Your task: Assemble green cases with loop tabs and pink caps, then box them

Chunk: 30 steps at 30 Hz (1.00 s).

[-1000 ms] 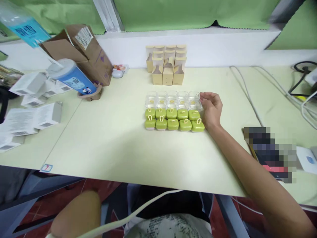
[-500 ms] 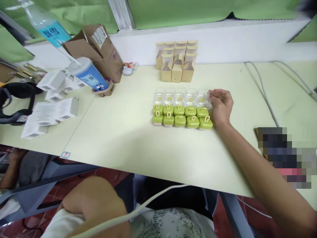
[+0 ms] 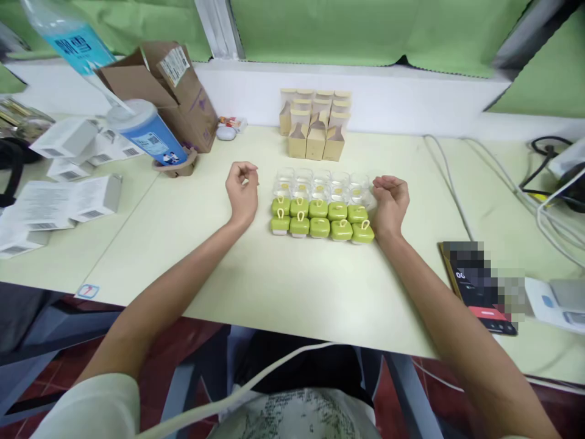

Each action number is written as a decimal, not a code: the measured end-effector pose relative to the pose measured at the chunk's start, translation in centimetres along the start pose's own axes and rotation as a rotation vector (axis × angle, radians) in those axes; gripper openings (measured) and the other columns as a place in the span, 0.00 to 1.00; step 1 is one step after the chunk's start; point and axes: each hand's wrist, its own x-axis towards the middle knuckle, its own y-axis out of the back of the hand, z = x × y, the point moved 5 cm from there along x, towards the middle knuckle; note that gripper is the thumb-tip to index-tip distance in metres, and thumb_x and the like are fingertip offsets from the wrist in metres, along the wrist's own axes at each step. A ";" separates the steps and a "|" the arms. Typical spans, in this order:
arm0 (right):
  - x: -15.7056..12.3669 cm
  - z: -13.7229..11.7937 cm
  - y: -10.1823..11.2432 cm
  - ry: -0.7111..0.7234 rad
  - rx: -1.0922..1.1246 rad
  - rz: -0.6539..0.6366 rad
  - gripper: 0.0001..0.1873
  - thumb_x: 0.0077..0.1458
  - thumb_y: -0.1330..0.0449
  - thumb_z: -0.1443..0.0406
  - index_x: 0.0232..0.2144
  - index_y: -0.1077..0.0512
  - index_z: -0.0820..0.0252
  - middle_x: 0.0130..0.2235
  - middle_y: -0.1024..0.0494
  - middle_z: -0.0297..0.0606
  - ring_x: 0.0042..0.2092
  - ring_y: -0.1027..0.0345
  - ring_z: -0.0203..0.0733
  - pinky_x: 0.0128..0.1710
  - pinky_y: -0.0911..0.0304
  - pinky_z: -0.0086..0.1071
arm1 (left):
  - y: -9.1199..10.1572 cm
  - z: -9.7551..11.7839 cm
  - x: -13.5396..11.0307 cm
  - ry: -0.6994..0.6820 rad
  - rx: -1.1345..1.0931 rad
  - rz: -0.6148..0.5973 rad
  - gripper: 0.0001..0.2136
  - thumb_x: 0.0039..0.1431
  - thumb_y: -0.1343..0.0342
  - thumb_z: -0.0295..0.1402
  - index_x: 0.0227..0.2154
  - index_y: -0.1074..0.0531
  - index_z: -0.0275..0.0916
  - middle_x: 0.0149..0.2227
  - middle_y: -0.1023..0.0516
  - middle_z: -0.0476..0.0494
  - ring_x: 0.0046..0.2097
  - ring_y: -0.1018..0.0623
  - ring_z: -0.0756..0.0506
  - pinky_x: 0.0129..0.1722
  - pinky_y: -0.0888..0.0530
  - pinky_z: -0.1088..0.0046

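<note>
On the table stand two rows of small glossy green lidded cases [image 3: 319, 227], several with cream loops on top. Directly behind them are two rows of clear plastic cups [image 3: 322, 183], yellow spots showing in the nearer row. My left hand [image 3: 242, 194] is held left of the rows, apart from them, its fingers loosely bent and nothing visible in it. At the right end, my right hand [image 3: 390, 206] is close beside the cups and green cases, fingers half curled and no object seen in them. Whether it touches the end cup I cannot tell.
Open cream cardboard boxes [image 3: 315, 134] stand behind the cups by the wall. To the left are a brown carton [image 3: 183, 97], a blue drink cup [image 3: 153, 137] and white boxes [image 3: 50, 201]. At right lie a phone [image 3: 475, 286] and a grey cable [image 3: 450, 177].
My left hand and forearm have come up over the table to the left of the rows. My right hand stays at their right end. The camera view has shifted to the right.
</note>
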 end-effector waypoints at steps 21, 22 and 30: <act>0.0 -0.1 0.1 0.026 -0.055 -0.039 0.14 0.52 0.33 0.62 0.43 0.25 0.50 0.47 0.18 0.34 0.54 0.21 0.46 0.69 0.31 0.54 | -1.6 -0.4 -1.9 -0.014 0.205 -0.434 0.33 0.67 0.43 0.69 0.56 0.18 0.46 0.69 0.27 0.34 0.73 0.27 0.33 0.67 0.20 0.51; -0.1 -0.1 0.0 0.025 -0.059 -0.044 0.15 0.52 0.33 0.62 0.43 0.25 0.50 0.46 0.18 0.34 0.54 0.21 0.46 0.69 0.31 0.55 | -1.6 -0.4 -1.9 -0.002 0.201 -0.434 0.33 0.66 0.43 0.70 0.55 0.18 0.46 0.68 0.26 0.34 0.73 0.26 0.33 0.66 0.20 0.51; -0.2 -0.4 0.0 0.000 -0.067 -0.063 0.16 0.51 0.33 0.64 0.44 0.25 0.52 0.46 0.18 0.36 0.54 0.21 0.46 0.68 0.30 0.52 | -2.0 -0.3 -2.0 0.043 0.159 -0.459 0.28 0.70 0.42 0.63 0.55 0.19 0.45 0.66 0.21 0.36 0.69 0.22 0.36 0.67 0.21 0.54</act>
